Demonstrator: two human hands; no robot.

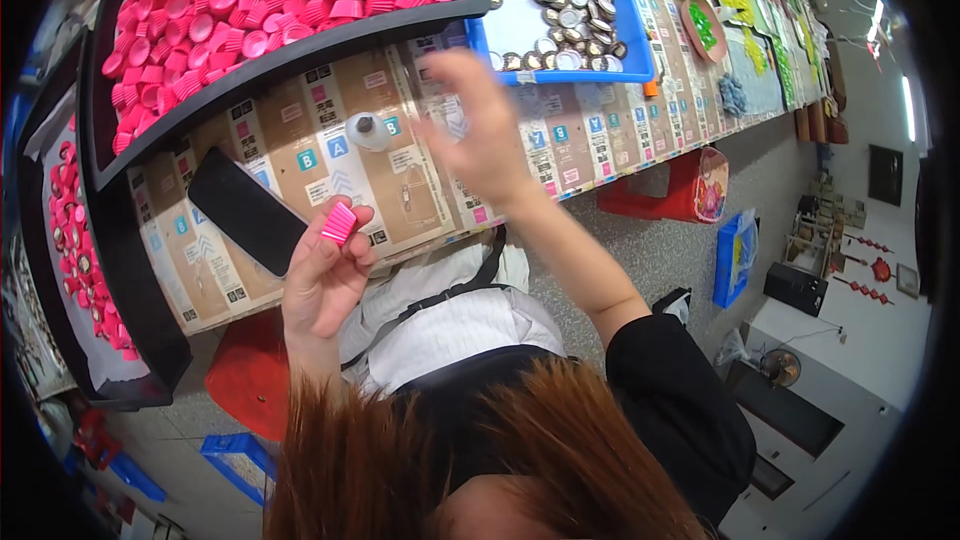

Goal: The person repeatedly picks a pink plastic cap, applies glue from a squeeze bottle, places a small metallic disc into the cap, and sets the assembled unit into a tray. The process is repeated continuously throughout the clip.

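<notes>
Between the fingertips of my left hand (325, 280) is a small pink ribbed cap (339, 223), held over the table's near edge. My right hand (475, 130) is smeared by motion above the table, just short of the blue tray (590, 77). Whether it holds anything cannot be made out. Many round silver and dark metal caps (575, 20) lie in that tray. A white squeeze bottle (367, 131) with a dark tip stands between my hands. Beside my left hand lies a black phone (248, 210).
A black tray (290, 48) heaped with pink ribbed caps (230, 15) takes up the far left. Another black tray (150, 340) at the left holds more. Green pieces sit in a pink dish (692, 28) to the right. A red stool (250, 375) is under the table.
</notes>
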